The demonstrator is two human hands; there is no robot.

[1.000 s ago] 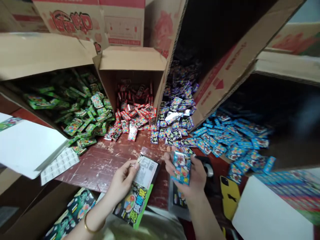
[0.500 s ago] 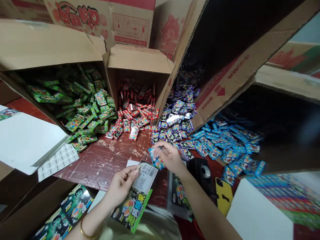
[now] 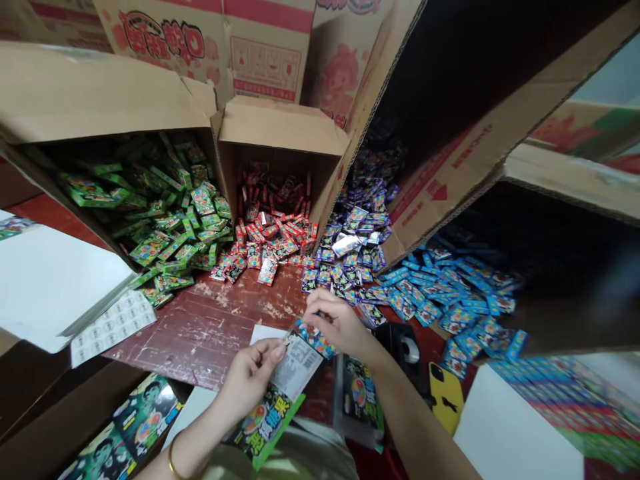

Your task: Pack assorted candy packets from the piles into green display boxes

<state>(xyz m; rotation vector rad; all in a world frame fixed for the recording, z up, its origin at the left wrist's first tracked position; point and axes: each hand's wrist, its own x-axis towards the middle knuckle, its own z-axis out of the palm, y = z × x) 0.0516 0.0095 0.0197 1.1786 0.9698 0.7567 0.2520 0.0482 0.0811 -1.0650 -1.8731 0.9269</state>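
Observation:
My left hand (image 3: 257, 373) pinches the edge of a clear-topped bag (image 3: 299, 365) whose lower part is black and green with coloured lettering. Blue packets (image 3: 316, 339) lie at the bag's upper end, under the fingers of my right hand (image 3: 333, 320). The right fingers are bent and closed against these packets; their tips are partly hidden. Beyond my hands are heaps of green packets (image 3: 175, 233), red packets (image 3: 273, 240), purple packets (image 3: 357, 247) and blue packets (image 3: 460, 287), spilling out of cardboard boxes.
A sticker sheet (image 3: 115, 327) and white sheets (image 3: 65, 280) lie left. Right of my hands are a black tape dispenser (image 3: 400, 343), a yellow phone (image 3: 445, 397) and more bags (image 3: 360, 393). An open box (image 3: 285, 123) stands behind. Packet rows (image 3: 565, 400) lie at far right.
My right hand has brought the blue packets down against the bag's upper end, where they now overlap it. The left hand keeps its pinch on the bag. The camera view has shifted slightly.

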